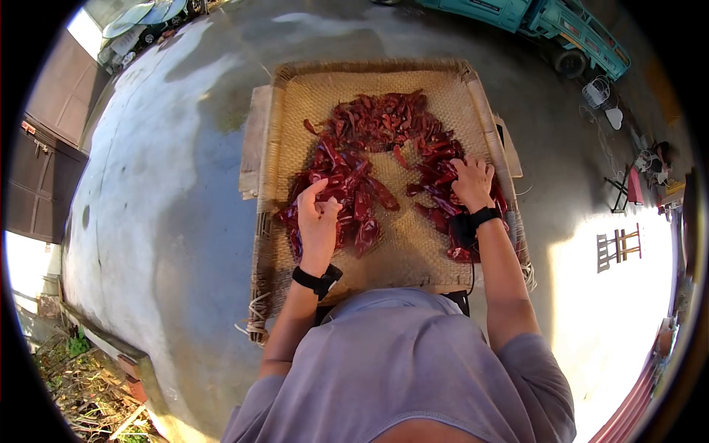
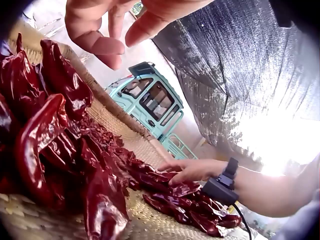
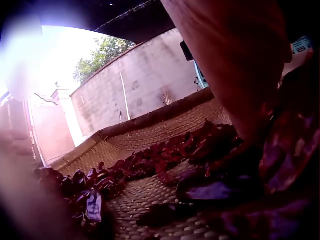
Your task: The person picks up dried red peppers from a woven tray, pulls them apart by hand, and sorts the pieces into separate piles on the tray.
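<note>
Dried red chili peppers lie in a woven tray (image 1: 391, 273), in a left pile (image 1: 347, 181), a right pile (image 1: 439, 196) and a band of smaller pieces (image 1: 380, 118) at the far side. Over the left pile hovers my left hand (image 1: 317, 225); in the left wrist view its thumb and loosely bent fingers (image 2: 102, 42) stand apart with nothing between them. My right hand (image 1: 473, 184) rests on the right pile, fingers spread forward over the chilies. From the left wrist side, the right hand (image 2: 192, 171) touches the tops of the peppers. Its fingertips are in shadow in the right wrist view.
The tray's raised rim (image 1: 369, 66) runs round the chilies, with boards (image 1: 256, 140) under its sides. A cable hangs from my right wristband (image 1: 484, 216). Beyond lie a concrete floor (image 1: 170, 184), a teal vehicle (image 1: 569, 33) and a small wooden stool (image 1: 629, 242).
</note>
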Demonstrator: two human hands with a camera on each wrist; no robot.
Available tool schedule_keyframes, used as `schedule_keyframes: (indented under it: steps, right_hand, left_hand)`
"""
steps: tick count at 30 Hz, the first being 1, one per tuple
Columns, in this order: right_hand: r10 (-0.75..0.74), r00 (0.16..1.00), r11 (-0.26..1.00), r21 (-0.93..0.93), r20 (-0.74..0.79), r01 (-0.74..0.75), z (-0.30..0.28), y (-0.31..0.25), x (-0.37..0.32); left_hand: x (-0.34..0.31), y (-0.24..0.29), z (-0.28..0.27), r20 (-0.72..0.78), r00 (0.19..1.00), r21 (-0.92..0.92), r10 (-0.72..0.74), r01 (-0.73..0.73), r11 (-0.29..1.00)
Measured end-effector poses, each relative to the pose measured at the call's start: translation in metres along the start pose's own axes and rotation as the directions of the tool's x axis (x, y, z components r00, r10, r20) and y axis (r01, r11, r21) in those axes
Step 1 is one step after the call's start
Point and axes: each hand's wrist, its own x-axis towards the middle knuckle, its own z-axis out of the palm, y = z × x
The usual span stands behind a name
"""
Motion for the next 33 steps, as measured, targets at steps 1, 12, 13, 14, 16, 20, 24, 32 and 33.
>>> schedule_keyframes:
  steps: [1,12,13,14,16,20,24,32,33]
  right_hand:
    - [0.000,0.999,1.000,-0.002,0.040,0.000,0.001,0.000,0.002]
    - [-0.139,0.946,0.852,0.451,-0.294,0.266,-0.038,-0.026,-0.030]
    - [-0.192,0.935,0.791,0.516,-0.299,0.328,-0.044,-0.038,-0.041]
    - [-0.253,0.937,0.737,0.579,-0.242,0.349,-0.047,-0.050,-0.051]
    - [-0.380,0.922,0.692,0.640,-0.072,0.335,-0.060,-0.074,-0.067]
    - [-0.534,0.846,0.538,0.774,0.006,0.334,-0.050,-0.098,-0.081]
    - [-0.504,0.863,0.528,0.806,0.043,0.268,-0.047,-0.094,-0.072]
    - [-0.350,0.936,0.757,0.595,0.021,0.270,-0.046,-0.076,-0.027]
    - [-0.295,0.955,0.872,0.410,0.002,0.268,-0.042,-0.067,-0.015]
  left_hand:
    - [-0.003,0.000,0.005,0.009,1.000,0.022,0.021,-0.021,1.000]
    - [-0.014,0.008,0.019,0.251,0.967,-0.041,-0.046,0.059,0.997]
    - [-0.015,0.011,0.023,0.257,0.965,-0.041,-0.047,0.060,0.997]
    - [-0.016,0.015,0.027,0.262,0.964,-0.042,-0.046,0.059,0.997]
    - [-0.018,0.032,0.034,0.234,0.965,-0.097,-0.120,0.146,0.985]
    - [-0.016,0.025,0.030,0.284,0.930,-0.140,-0.232,0.280,0.950]
    - [-0.012,0.023,0.017,0.133,0.971,-0.185,-0.201,0.223,0.957]
    - [0.002,0.020,-0.002,-0.310,0.946,-0.181,-0.092,0.037,0.983]
    - [0.000,0.017,-0.004,-0.343,0.937,-0.145,-0.064,0.015,0.989]
